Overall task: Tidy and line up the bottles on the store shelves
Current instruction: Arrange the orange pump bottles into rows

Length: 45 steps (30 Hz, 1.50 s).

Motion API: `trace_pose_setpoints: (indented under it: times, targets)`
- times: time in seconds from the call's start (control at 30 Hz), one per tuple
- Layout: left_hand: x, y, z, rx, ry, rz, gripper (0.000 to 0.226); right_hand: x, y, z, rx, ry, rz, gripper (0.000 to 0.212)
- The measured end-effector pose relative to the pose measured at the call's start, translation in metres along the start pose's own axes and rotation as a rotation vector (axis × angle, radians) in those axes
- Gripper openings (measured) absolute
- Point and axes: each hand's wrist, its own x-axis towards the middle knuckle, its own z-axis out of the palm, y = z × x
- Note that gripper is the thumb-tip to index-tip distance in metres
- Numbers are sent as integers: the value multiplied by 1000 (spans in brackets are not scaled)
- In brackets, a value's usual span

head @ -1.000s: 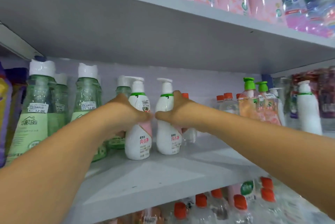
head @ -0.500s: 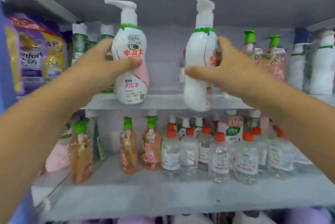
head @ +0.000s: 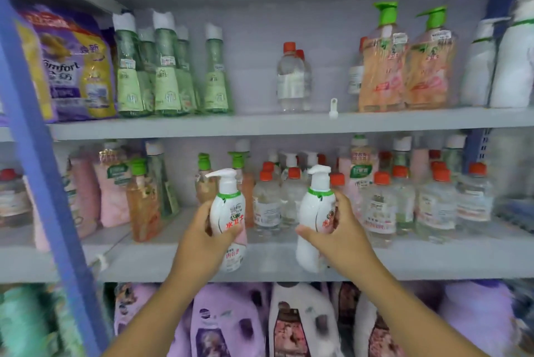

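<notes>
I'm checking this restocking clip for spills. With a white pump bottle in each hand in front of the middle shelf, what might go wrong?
1. Left hand and right hand are both full, so neither can steady the crowded orange-capped clear bottles if bumped.
2. The left pump bottle tilts; its grip may slip.

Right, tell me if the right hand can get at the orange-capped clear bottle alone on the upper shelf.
Probably not as things stand: the right hand already grips a white pump bottle. The way to the clear bottle itself looks free, with bare shelf in front.
</notes>
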Motion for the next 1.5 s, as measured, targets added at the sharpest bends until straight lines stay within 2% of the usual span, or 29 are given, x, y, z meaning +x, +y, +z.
trace_pose_setpoints:
  times: [0.13,0.27,0.5,0.7,0.83,0.97,1.07,1.13,1.23,1.33,1.4,1.5]
  targets:
    - [22,-22,13,14,-35,-18,44,23,25,30,-71,100,19,79]
    - [47,-40,18,-1,-73,-35,44,34,49,59,-131,143,35,101]
    - [93,-69,20,-52,-268,-18,63,55,72,90,-312,339,42,96]
    - [129,-86,10,-114,-330,11,62,59,71,103,-697,533,-17,96]
    - [131,-99,8,-114,-299,74,62,59,84,103,-534,638,27,94]
    - [126,-97,16,-101,-267,121,63,60,85,101,-412,640,80,84]
    - [119,-101,8,-24,-248,178,64,58,88,103,-320,668,57,90]
    - [108,-103,-6,6,-141,202,51,59,88,102,-293,708,48,89]
    - [96,-102,-40,-4,152,244,25,57,93,89,-166,697,52,84]
    - [104,-100,-72,40,423,244,19,42,110,81,-205,554,-5,51]
    - [110,-98,-87,28,525,172,29,43,112,89,-345,577,-142,32]
    - [124,-95,-103,154,620,18,54,35,85,97,-280,391,-330,15]
